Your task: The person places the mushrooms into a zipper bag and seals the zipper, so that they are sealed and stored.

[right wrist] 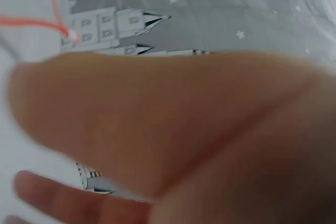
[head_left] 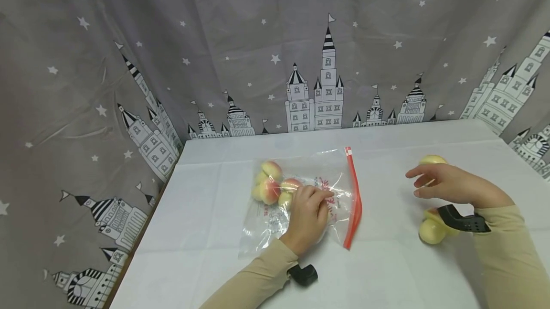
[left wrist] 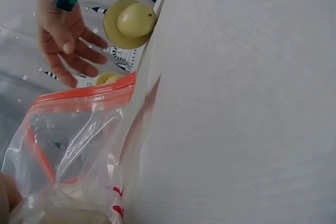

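Observation:
A clear zip bag [head_left: 339,199] with a red zip strip lies on the table, several yellow-and-red peach-like fruits [head_left: 269,190] inside its far left part. My left hand [head_left: 307,213] holds the bag near its middle with curled fingers. In the left wrist view the bag's red-edged mouth [left wrist: 84,94] gapes, and a bit of the left hand [left wrist: 6,198] shows at the lower left. My right hand [head_left: 449,185] hovers right of the bag with loose fingers and nothing in them. Close below it sit yellow fruits [head_left: 431,231]; another yellow fruit [head_left: 433,159] shows just beyond it, partly hidden.
The white-covered table [head_left: 206,194] runs back to a grey curtain [head_left: 249,27] printed with castles and stars. This curtain also bounds the left side and the far right. Dark wrist cameras [head_left: 302,274] sit below both hands.

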### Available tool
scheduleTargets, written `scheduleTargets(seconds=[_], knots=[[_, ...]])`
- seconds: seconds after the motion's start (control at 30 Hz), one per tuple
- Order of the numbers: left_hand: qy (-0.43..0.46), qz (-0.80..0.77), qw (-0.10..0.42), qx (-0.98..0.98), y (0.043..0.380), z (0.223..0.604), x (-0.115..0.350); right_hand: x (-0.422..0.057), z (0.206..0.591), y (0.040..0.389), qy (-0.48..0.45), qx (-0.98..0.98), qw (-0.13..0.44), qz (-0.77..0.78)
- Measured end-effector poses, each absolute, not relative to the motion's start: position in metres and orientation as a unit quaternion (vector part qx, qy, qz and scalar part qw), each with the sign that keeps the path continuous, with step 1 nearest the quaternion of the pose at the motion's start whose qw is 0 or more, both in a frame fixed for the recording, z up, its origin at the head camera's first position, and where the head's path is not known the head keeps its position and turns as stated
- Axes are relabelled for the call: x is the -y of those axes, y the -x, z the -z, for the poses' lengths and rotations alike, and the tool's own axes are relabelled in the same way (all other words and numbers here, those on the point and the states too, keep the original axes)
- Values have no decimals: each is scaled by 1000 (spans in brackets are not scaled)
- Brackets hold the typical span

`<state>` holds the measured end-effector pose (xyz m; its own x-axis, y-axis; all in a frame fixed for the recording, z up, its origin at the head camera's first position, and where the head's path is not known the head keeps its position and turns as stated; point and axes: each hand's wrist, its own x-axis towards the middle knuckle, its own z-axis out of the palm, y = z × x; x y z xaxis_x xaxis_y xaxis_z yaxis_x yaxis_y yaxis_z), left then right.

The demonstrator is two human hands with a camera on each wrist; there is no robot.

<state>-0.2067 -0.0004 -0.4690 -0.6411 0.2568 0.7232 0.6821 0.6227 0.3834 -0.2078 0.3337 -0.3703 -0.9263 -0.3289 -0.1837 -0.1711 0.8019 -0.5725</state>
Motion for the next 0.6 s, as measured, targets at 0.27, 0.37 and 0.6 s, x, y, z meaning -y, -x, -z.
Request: scheduleTargets(seconds=[0.27,0.37,0.6], knots=[[275,337,320,842,206,470,1,-335,378,214,97,-925,230,286],[275,338,320,842,206,470,1,-334,379,213,64,-919,258,292],[280,342,321,838,207,470,1,-335,381,212,20,-917,285,280]])
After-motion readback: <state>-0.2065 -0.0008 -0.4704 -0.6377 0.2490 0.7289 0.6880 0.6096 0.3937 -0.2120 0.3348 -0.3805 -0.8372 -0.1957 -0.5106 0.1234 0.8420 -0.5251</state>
